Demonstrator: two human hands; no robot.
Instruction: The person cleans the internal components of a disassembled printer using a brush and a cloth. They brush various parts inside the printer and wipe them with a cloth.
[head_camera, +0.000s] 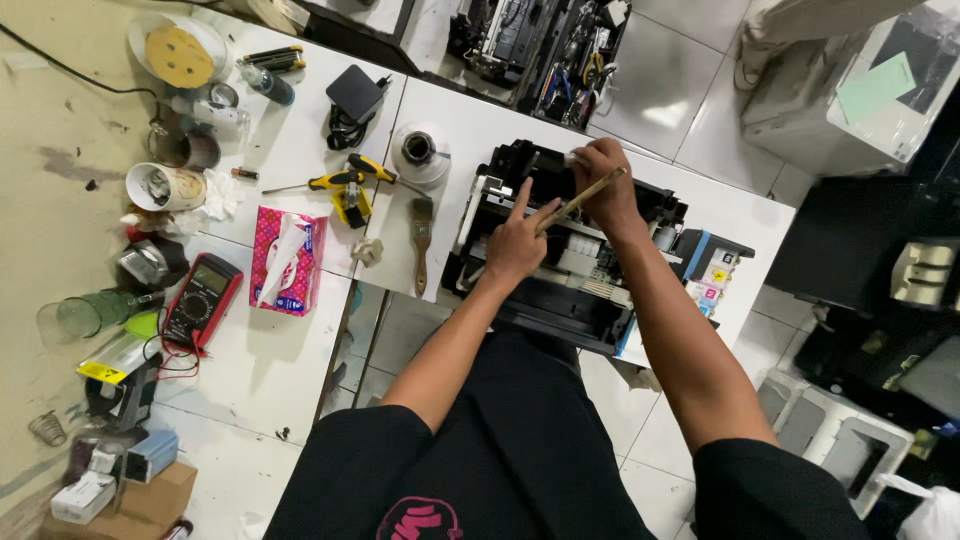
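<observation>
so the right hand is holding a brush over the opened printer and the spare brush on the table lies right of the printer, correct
Not quite. In the head view the right hand does hold a brush over the opened printer, but the spare brush on the table lies left of the printer, not right.
</observation>
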